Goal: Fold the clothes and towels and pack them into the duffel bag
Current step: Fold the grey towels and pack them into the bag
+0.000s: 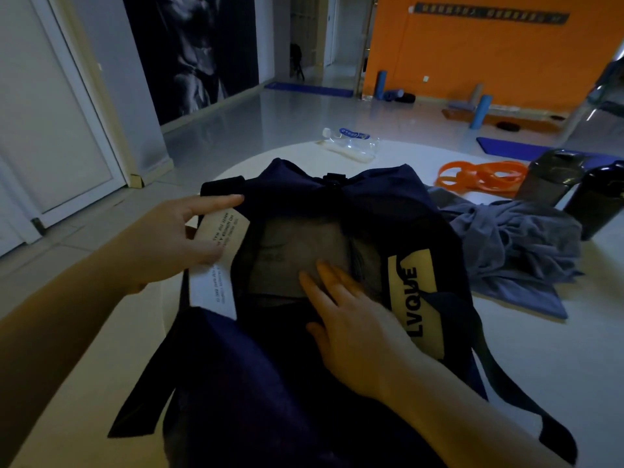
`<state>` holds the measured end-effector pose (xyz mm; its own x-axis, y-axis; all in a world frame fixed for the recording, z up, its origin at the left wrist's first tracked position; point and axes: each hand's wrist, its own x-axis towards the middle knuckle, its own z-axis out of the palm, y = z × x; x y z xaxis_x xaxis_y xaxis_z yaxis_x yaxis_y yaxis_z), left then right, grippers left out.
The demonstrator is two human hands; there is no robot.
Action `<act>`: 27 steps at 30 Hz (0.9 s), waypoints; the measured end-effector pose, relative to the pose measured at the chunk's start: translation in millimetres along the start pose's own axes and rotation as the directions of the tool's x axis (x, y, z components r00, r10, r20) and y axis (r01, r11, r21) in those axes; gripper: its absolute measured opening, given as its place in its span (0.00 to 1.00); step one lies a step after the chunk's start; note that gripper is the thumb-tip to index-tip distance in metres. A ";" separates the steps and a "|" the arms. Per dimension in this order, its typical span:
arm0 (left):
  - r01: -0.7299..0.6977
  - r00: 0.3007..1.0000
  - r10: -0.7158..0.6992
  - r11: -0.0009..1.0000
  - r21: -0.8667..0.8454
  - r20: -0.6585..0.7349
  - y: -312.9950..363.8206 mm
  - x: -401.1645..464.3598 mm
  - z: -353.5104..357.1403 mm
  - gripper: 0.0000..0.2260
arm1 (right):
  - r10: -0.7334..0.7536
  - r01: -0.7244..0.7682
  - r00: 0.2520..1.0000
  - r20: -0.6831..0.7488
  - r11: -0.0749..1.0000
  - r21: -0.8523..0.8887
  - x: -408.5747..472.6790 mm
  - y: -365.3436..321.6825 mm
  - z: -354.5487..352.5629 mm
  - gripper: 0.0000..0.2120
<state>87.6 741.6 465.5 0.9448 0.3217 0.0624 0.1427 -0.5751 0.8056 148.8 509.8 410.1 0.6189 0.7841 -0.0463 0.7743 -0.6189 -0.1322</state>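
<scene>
A dark navy duffel bag (378, 201) lies open on the white table (540, 366), with a yellow logo panel on its right side. A folded grey garment (290, 255) lies flat inside the opening. My right hand (347, 319) rests on that garment with straight fingers. My left hand (175, 241) holds the bag's left edge back at a white printed label (216, 265), index finger stretched along the rim. A crumpled grey-blue cloth (516, 251) lies on the table to the right of the bag.
Orange resistance bands (483, 177), two dark shaker bottles (553, 177) and a clear plastic bottle (354, 140) sit toward the table's far side. Blue mats and foam rollers lie on the floor by the orange wall. A white door stands at left.
</scene>
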 end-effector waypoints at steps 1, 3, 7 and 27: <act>-0.035 0.998 0.044 0.988 0.150 -0.053 0.7 0.4 2.4 0.30 | -0.012 0.012 1.000 0.003 1.000 -0.010 3.2 0.2 2.6 0.31; -0.076 0.985 0.122 0.943 0.324 -0.121 3.8 -2.3 7.1 0.30 | -0.030 0.030 0.999 -0.012 0.999 -0.016 9.6 0.8 -0.6 0.30; -0.041 0.999 0.050 0.948 0.315 -0.021 -1.7 -16.6 11.7 0.35 | -0.051 0.073 0.982 -0.183 0.990 0.117 -12.2 14.3 -23.5 0.29; -0.083 0.977 0.127 0.967 0.240 -0.171 -49.4 44.2 34.3 0.28 | 0.338 -0.099 0.896 -0.287 0.784 0.613 21.5 50.9 50.3 0.31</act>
<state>132.4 758.4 408.3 0.8906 0.3704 0.2638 0.1302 -0.7636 0.6324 194.9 497.5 352.6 0.8542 0.4807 0.1981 0.4646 -0.5346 -0.7059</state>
